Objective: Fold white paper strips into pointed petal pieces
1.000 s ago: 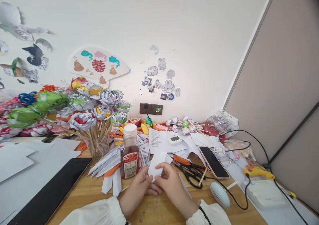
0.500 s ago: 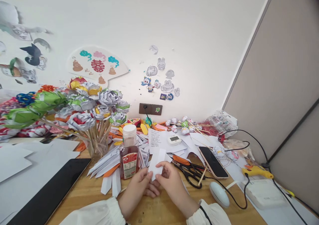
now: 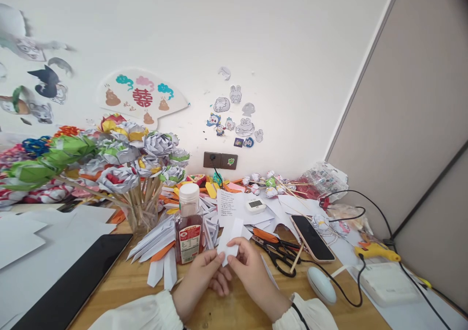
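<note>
A folded strip of white paper (image 3: 229,244) stands tilted between my two hands at the front middle of the table. My left hand (image 3: 210,271) pinches its lower left edge, thumb on top and the other fingers curled beneath. My right hand (image 3: 248,266) grips the right side, its thumb near the lower end and its index finger bent over the edge. Just left of my hands is a bottle with a white cap and red label (image 3: 189,227). Black-handled scissors (image 3: 280,257) lie to the right.
Folded paper strips (image 3: 157,237) lie left of the bottle, near a jar of paper flowers (image 3: 141,213). A black tablet (image 3: 80,281) is at front left. Rightward are a phone (image 3: 312,237), a white mouse-shaped object (image 3: 321,284), a yellow glue gun (image 3: 378,253) and cables. A small timer (image 3: 255,204) sits behind.
The fingers of my left hand under the paper have shifted slightly. Both hands keep hold of the paper strip in nearly the same place.
</note>
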The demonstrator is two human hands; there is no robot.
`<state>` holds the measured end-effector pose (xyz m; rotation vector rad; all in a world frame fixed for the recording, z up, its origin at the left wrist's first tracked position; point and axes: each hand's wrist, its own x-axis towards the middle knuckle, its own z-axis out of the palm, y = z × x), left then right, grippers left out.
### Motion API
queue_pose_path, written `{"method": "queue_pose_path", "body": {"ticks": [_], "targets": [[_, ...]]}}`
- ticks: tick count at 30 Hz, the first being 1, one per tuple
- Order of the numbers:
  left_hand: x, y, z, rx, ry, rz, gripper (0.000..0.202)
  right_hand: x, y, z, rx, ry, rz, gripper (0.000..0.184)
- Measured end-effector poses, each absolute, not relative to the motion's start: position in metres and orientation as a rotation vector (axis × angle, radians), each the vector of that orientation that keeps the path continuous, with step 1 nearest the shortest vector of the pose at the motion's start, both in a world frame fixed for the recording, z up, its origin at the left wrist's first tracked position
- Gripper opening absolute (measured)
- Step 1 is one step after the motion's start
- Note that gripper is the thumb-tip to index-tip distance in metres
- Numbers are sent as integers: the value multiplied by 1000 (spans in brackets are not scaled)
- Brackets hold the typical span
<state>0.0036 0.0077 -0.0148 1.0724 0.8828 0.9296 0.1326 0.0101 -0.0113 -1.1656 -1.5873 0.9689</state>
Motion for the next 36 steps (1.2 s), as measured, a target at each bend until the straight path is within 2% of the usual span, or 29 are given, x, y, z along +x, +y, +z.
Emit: {"method": "queue_pose_path", "body": {"ticks": [14, 17, 21, 24, 27, 32, 36], "targets": [[5, 9, -19, 1162, 914, 855, 32, 134, 14, -20, -930, -1490, 1162, 18], [5, 9, -20, 1156, 889, 862, 32, 136, 20, -25, -938, -1459, 1110, 29], [5, 8, -19, 1151, 900, 841, 31, 139, 26, -31, -909, -1404, 1092, 56], [4, 7, -15, 1092, 874, 883, 32, 140, 26, -30, -871, -1416, 1169, 63], [4, 8, -12, 1028, 876, 962, 36, 140, 21, -23, -879, -1436, 1211, 60], [6, 6, -14, 1117, 970, 1025, 32, 140, 14, -14, -919, -1555, 1249, 35], [6, 3, -13, 1224, 1108, 1048, 35, 139, 12, -11, -973, -1682, 1069, 23]]}}
